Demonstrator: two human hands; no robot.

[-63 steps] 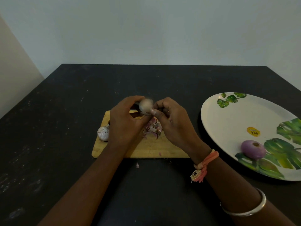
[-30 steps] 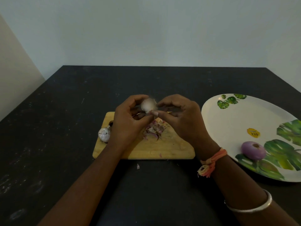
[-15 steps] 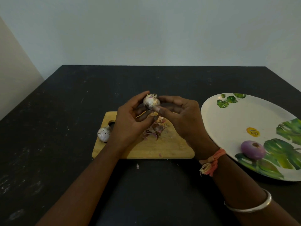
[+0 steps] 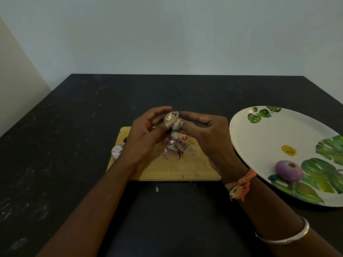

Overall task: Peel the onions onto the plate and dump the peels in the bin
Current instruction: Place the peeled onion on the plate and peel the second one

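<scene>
While both hands, left (image 4: 146, 134) and right (image 4: 206, 134), pinch the onion (image 4: 173, 121) above the cutting board (image 4: 193, 168), peeling in small strips probably works best.

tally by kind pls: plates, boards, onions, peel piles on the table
Plate: 1
Cutting board: 1
Onions: 3 (held onion, peeled onion on the plate, unpeeled onion at the board's left edge)
Peel pile: 1
Total: 6
</scene>
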